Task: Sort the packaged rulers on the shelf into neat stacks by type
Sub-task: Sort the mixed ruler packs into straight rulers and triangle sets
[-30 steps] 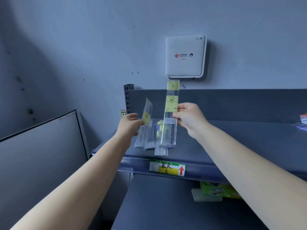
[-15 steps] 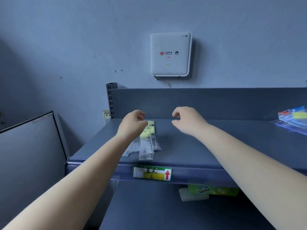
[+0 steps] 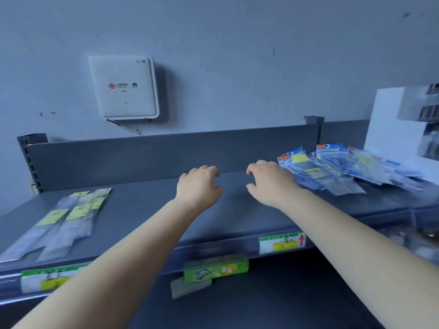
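Now | hands (image 3: 234,184) empty above shelf (image 3: 152,210) | rulers (image 3: 64,217) left

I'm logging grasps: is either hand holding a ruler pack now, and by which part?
Nothing is held: left hand and right hand hover empty, fingers loosely curled, above the grey metal shelf.

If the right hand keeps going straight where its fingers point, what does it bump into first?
Probably the grey back panel of the shelf. The right hand points at the bare stretch behind it, with nothing in between. The blue ruler packs lie off to its right, though depth is hard to judge.
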{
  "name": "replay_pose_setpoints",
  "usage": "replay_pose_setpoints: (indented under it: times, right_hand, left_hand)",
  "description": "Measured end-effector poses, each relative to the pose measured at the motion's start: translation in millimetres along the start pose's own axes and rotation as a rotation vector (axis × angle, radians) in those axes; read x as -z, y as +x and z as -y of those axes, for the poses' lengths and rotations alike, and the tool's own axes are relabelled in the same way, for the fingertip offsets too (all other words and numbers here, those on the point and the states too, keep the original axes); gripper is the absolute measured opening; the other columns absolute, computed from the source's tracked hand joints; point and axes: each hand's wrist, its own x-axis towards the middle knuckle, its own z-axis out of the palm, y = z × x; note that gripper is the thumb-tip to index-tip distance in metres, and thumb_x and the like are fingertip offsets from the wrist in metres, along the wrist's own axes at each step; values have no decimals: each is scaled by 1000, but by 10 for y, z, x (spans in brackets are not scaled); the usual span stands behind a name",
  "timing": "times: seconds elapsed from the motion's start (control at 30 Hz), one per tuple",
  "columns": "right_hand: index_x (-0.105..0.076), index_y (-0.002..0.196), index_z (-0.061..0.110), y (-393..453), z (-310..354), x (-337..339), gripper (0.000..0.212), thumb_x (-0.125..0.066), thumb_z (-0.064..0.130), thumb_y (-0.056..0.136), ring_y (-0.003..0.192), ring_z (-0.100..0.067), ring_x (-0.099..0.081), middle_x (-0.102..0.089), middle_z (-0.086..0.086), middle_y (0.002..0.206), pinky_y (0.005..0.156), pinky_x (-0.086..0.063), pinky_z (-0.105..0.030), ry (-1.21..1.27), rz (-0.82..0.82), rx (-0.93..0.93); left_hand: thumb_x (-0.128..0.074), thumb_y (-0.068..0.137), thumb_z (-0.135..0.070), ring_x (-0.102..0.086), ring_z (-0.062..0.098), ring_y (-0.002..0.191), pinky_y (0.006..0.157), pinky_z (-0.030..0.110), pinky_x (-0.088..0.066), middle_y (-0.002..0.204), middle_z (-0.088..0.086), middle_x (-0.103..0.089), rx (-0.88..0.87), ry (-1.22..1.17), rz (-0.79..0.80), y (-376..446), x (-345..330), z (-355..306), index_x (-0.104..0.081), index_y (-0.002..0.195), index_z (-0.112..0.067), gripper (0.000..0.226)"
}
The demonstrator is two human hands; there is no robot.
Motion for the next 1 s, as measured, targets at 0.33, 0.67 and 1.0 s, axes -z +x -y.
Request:
replay_pose_setpoints:
  times: [0.33, 0.67, 1.0]
  right_hand:
    - [-52, 117, 15, -620, -2011, 132, 29, -46, 27, 91, 113, -26, -49, -51, -2, 125, 78, -42, -34, -22, 2, -163]
    - [-55, 115, 15, -753, -3085, 144, 28, -49, 26, 89, 113, -24, -50, -54, -3, 124, 90, -46, -37, 97, 34, -331]
    - [-54, 117, 11, -220, -3549, 58, 40, -52, 41, 90, 106, -25, -53, -57, -8, 118, 75, -40, -30, 148, 108, -360]
  left_hand:
    - [-52, 86, -23, -51, 23, 112, 88, 30, -36, 121, -2, -56, -149, -78, 27, 353, -752, -1952, -54, 121, -21, 36]
    - [-51, 87, -26, -54, 23, 111, 91, 33, -44, 124, -1, -57, -186, -118, 131, 795, -1122, -2860, -55, 120, -21, 33]
    - [-51, 88, -29, -55, 24, 109, 92, 37, -47, 121, 1, -58, -159, -131, 222, 1573, -1433, -3171, -55, 120, -21, 34]
